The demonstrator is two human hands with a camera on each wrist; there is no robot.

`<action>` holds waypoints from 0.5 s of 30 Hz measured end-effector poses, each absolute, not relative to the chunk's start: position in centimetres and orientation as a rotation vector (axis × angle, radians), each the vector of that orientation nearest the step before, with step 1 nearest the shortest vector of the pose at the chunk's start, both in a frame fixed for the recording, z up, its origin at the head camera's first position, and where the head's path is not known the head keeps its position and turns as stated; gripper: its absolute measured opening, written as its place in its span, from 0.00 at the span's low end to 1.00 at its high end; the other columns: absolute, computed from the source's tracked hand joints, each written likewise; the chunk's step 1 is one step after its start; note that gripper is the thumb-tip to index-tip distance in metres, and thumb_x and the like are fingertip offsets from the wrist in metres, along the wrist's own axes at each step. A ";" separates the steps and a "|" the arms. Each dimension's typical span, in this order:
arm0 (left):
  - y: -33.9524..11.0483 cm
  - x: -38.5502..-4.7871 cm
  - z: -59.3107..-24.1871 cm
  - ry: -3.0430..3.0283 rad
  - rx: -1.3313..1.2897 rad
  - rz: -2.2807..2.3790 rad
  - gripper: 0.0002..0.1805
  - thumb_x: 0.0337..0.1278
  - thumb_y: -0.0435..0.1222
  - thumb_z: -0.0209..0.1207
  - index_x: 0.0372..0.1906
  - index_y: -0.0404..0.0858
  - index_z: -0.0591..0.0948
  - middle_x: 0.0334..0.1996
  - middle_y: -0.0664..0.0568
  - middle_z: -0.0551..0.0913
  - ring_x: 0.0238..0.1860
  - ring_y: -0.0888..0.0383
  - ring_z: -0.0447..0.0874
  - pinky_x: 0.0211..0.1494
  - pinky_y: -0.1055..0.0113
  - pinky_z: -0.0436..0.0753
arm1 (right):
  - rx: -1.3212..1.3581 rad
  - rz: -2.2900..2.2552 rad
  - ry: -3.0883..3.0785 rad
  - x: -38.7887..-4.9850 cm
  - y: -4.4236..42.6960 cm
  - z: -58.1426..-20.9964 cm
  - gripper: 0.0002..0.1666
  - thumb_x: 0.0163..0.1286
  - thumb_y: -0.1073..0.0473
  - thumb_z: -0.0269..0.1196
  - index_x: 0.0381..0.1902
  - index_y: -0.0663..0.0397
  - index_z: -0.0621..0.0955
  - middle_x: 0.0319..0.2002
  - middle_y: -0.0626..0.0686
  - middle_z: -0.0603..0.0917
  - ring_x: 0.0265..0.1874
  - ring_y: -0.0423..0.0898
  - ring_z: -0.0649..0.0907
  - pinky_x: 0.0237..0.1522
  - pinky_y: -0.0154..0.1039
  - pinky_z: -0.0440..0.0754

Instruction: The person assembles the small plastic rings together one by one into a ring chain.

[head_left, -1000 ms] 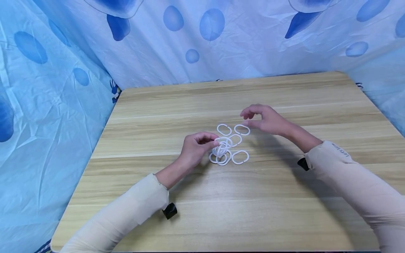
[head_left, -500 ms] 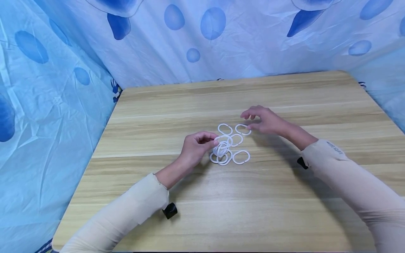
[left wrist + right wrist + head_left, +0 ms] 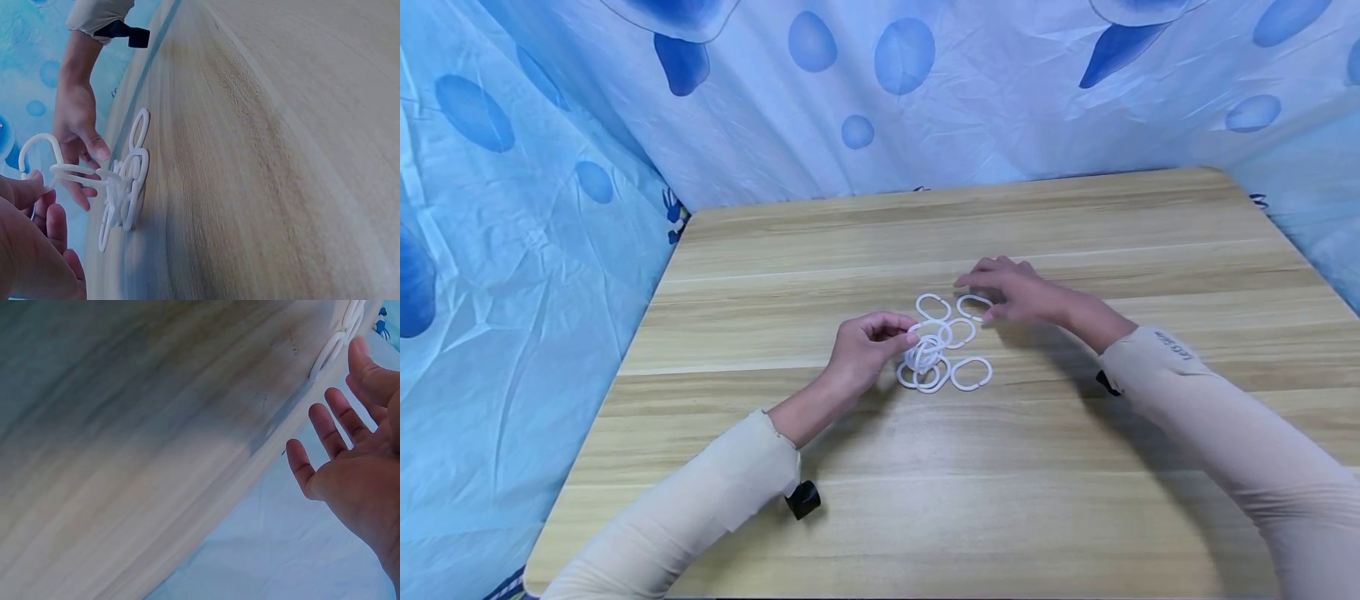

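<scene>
My left hand pinches a white oval shower curtain ring between thumb and fingers. In the left wrist view that ring has a gap in its side, and further rings hang linked from it toward a pile of rings on the table. My right hand hovers with spread fingers over a loose ring at the back right. Its thumb is beside that ring; whether it touches is unclear. In the right wrist view nothing lies in the palm.
One loose ring lies behind the pile and another ring to its front right. All rest on a wood-grain table. A blue and white patterned curtain hangs behind and to the left. Each wrist carries a black camera mount.
My right hand has come down and slightly left, closer to the back right ring. The left hand stays put with its ring.
</scene>
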State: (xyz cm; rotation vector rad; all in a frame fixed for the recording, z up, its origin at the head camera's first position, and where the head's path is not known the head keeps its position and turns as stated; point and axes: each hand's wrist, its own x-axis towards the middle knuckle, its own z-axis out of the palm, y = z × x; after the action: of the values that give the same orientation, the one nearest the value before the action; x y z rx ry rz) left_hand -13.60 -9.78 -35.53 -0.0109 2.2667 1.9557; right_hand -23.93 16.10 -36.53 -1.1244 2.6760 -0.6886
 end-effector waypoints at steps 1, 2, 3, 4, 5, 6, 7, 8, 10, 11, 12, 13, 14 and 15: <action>-9.8 -13.6 -35.5 2.269 -0.010 1.954 0.09 0.52 0.30 0.68 0.40 0.34 0.85 0.32 0.50 0.84 0.35 0.60 0.77 0.37 0.74 0.76 | -1.133 -0.675 2.673 -23.9 16.0 -36.5 0.38 0.53 0.64 0.72 0.63 0.53 0.74 0.57 0.57 0.74 0.57 0.59 0.69 0.53 0.63 0.62; -9.8 -13.6 -35.5 2.271 -0.010 1.952 0.09 0.52 0.30 0.68 0.40 0.34 0.85 0.32 0.50 0.84 0.35 0.60 0.77 0.37 0.74 0.76 | -1.142 -0.661 2.671 -24.0 16.0 -36.6 0.38 0.53 0.64 0.72 0.63 0.53 0.74 0.57 0.57 0.74 0.57 0.58 0.69 0.53 0.64 0.62; -9.8 -13.6 -35.5 2.272 -0.010 1.950 0.09 0.52 0.30 0.68 0.40 0.34 0.85 0.32 0.50 0.84 0.35 0.60 0.77 0.38 0.74 0.76 | -1.152 -0.646 2.668 -24.0 15.9 -36.6 0.38 0.53 0.64 0.72 0.63 0.52 0.74 0.56 0.57 0.74 0.56 0.58 0.69 0.53 0.64 0.62; -9.9 -13.6 -35.5 2.274 -0.011 1.948 0.09 0.52 0.30 0.68 0.40 0.34 0.85 0.32 0.50 0.84 0.35 0.60 0.77 0.38 0.74 0.76 | -1.160 -0.632 2.668 -24.1 15.9 -36.6 0.38 0.53 0.64 0.72 0.63 0.52 0.75 0.56 0.56 0.74 0.56 0.58 0.69 0.53 0.64 0.62; -9.9 -13.6 -35.6 2.275 -0.013 1.947 0.09 0.52 0.30 0.68 0.40 0.34 0.85 0.32 0.50 0.84 0.35 0.60 0.77 0.38 0.74 0.76 | -1.165 -0.618 2.667 -24.1 15.8 -36.6 0.37 0.53 0.64 0.71 0.63 0.51 0.75 0.55 0.56 0.75 0.55 0.57 0.69 0.52 0.63 0.62; -9.9 -13.6 -35.6 2.274 -0.013 1.946 0.09 0.52 0.30 0.68 0.40 0.34 0.85 0.32 0.50 0.84 0.35 0.60 0.77 0.38 0.74 0.76 | -1.173 -0.607 2.666 -24.1 15.8 -36.7 0.37 0.53 0.64 0.71 0.63 0.51 0.75 0.55 0.56 0.75 0.54 0.56 0.69 0.51 0.62 0.63; -9.9 -13.6 -35.6 2.274 -0.014 1.947 0.09 0.52 0.30 0.68 0.40 0.33 0.85 0.32 0.50 0.84 0.35 0.60 0.77 0.38 0.74 0.76 | -1.178 -0.593 2.668 -24.1 15.8 -36.7 0.37 0.53 0.65 0.71 0.63 0.51 0.75 0.53 0.55 0.75 0.53 0.56 0.69 0.50 0.61 0.63; -9.9 -13.6 -35.6 2.272 -0.015 1.948 0.10 0.52 0.30 0.68 0.40 0.33 0.85 0.33 0.50 0.84 0.35 0.60 0.77 0.38 0.74 0.76 | -1.184 -0.580 2.673 -24.2 15.8 -36.8 0.36 0.53 0.65 0.71 0.62 0.50 0.76 0.52 0.55 0.75 0.51 0.55 0.70 0.50 0.60 0.63; -9.9 -13.6 -35.6 2.270 -0.018 1.948 0.10 0.52 0.31 0.68 0.41 0.33 0.85 0.33 0.50 0.84 0.35 0.60 0.76 0.38 0.74 0.76 | -1.192 -0.562 2.682 -24.2 15.8 -36.9 0.35 0.54 0.65 0.71 0.62 0.49 0.77 0.50 0.54 0.76 0.49 0.54 0.70 0.48 0.58 0.63; -9.9 -13.5 -35.6 2.270 -0.019 1.947 0.10 0.52 0.31 0.68 0.41 0.32 0.85 0.33 0.50 0.84 0.35 0.61 0.76 0.38 0.74 0.76 | -1.197 -0.556 2.686 -24.2 15.8 -37.0 0.35 0.54 0.65 0.71 0.61 0.49 0.77 0.49 0.54 0.76 0.48 0.53 0.70 0.47 0.58 0.64; -9.9 -13.5 -35.6 2.269 -0.022 1.946 0.11 0.52 0.31 0.68 0.41 0.32 0.85 0.33 0.50 0.84 0.35 0.61 0.76 0.38 0.74 0.76 | -1.203 -0.557 2.687 -24.2 15.8 -37.1 0.34 0.54 0.66 0.70 0.61 0.49 0.78 0.48 0.53 0.76 0.47 0.53 0.70 0.46 0.57 0.64; -10.0 -13.5 -35.6 2.270 -0.024 1.943 0.11 0.52 0.31 0.68 0.41 0.32 0.85 0.33 0.50 0.84 0.35 0.61 0.76 0.38 0.74 0.76 | -1.204 -0.563 2.691 -24.3 15.9 -37.2 0.33 0.54 0.66 0.70 0.60 0.49 0.78 0.48 0.53 0.76 0.47 0.53 0.70 0.46 0.57 0.64; -10.0 -13.5 -35.6 2.270 -0.027 1.940 0.11 0.52 0.31 0.68 0.41 0.32 0.85 0.33 0.50 0.84 0.35 0.60 0.76 0.38 0.74 0.75 | -1.205 -0.575 2.691 -24.3 15.9 -37.3 0.32 0.54 0.66 0.70 0.59 0.49 0.79 0.48 0.53 0.76 0.48 0.53 0.69 0.46 0.57 0.64; -10.0 -13.5 -35.6 2.272 -0.029 1.936 0.10 0.52 0.31 0.68 0.41 0.32 0.85 0.33 0.50 0.84 0.35 0.60 0.76 0.38 0.74 0.76 | -1.206 -0.586 2.691 -24.3 15.9 -37.4 0.32 0.55 0.67 0.70 0.59 0.49 0.79 0.48 0.53 0.76 0.48 0.53 0.70 0.46 0.57 0.64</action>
State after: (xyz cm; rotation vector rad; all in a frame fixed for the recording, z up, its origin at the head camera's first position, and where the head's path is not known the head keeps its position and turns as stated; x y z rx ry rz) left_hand -13.53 -10.01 -35.60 -0.0290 2.2719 1.9361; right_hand -24.33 15.85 -37.35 -1.2056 2.6914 -0.5861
